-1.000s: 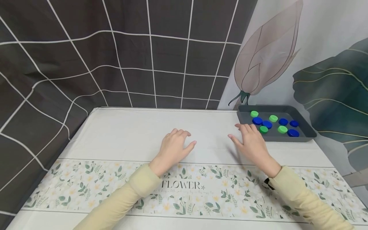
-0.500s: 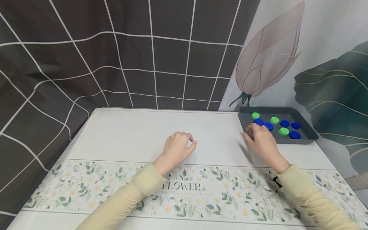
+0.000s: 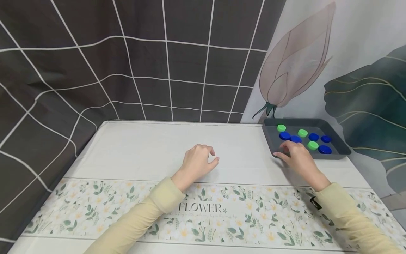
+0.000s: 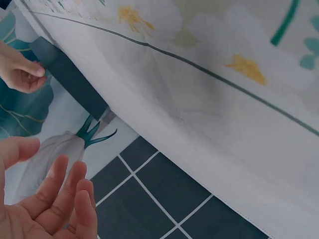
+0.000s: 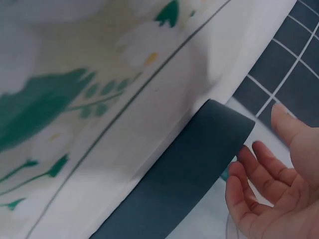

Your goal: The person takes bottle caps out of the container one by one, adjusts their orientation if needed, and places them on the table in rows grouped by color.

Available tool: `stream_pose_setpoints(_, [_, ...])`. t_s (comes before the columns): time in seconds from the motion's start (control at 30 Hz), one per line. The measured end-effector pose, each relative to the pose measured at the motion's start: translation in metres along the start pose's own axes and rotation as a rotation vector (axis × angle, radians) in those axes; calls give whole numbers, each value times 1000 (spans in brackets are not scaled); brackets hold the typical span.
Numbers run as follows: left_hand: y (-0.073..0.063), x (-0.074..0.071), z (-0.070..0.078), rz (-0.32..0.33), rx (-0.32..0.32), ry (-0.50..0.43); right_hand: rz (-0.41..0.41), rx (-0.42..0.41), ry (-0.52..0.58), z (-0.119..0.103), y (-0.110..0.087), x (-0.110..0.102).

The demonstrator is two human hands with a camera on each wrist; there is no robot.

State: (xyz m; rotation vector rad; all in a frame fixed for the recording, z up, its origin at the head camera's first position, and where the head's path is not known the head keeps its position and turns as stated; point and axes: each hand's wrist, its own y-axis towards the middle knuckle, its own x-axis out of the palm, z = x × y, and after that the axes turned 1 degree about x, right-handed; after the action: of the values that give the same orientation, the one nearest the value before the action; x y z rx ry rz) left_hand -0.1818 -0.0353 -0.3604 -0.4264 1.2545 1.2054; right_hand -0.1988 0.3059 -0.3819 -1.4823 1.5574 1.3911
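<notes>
A dark grey tray [image 3: 340, 148] at the table's back right holds several round bottle caps, among them a green cap [image 3: 302, 133] and a blue cap [image 3: 325, 149]. Over the tray's front left corner is my right hand [image 3: 301, 160], its fingers loosely bent and thumb apart. In the right wrist view the fingers [image 5: 264, 174] curve near the tray's outer wall [image 5: 184, 164], with nothing seen between them. It covers part of the tray's near left area. My left hand [image 3: 196, 164] hovers above the white cloth, fingers relaxed, holding nothing; the left wrist view shows its palm [image 4: 50, 209].
A white tablecloth [image 3: 152, 148] with a floral band [image 3: 127, 208] covers the table. Behind it hang a dark gridded curtain [image 3: 187, 63] and a pale curtain with a printed flower bud [image 3: 291, 67]. A black band [image 3: 315, 203] shows below the right sleeve.
My right hand has moved right and slightly down to the tray's front corner, and now hides a green cap seen earlier. My left hand has shifted slightly right.
</notes>
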Motion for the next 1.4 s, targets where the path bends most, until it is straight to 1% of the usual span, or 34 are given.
stream_pose_setpoints(0.1, [2,1,-1,-3,-1,-8,-13,-7,4,5,-1,0])
stream_pose_setpoints(0.33, [3,3,-1,-6,8,4,-3,-43,-18,16,-7,-1])
stream_pose_setpoints(0.43, [3,6,-2,-21,0,13,-6,-43,-31,19,-8,-1])
stream_pose_setpoints(0.53, [2,9,-3,-38,-11,11,11,-50,-37,21,-8,1])
stream_pose_setpoints(0.73, [2,15,-5,-50,-11,-16,60,-122,-28,28,-8,2])
stream_pose_setpoints(0.9, [3,16,-6,-51,-16,-30,87,-177,-55,29,-6,0])
stream_pose_setpoints(1.13, [3,18,-7,-52,-22,-22,84,-180,-64,27,-3,0])
stream_pose_setpoints(1.4, [3,19,-6,-46,-10,-48,94,-185,-80,27,-1,2])
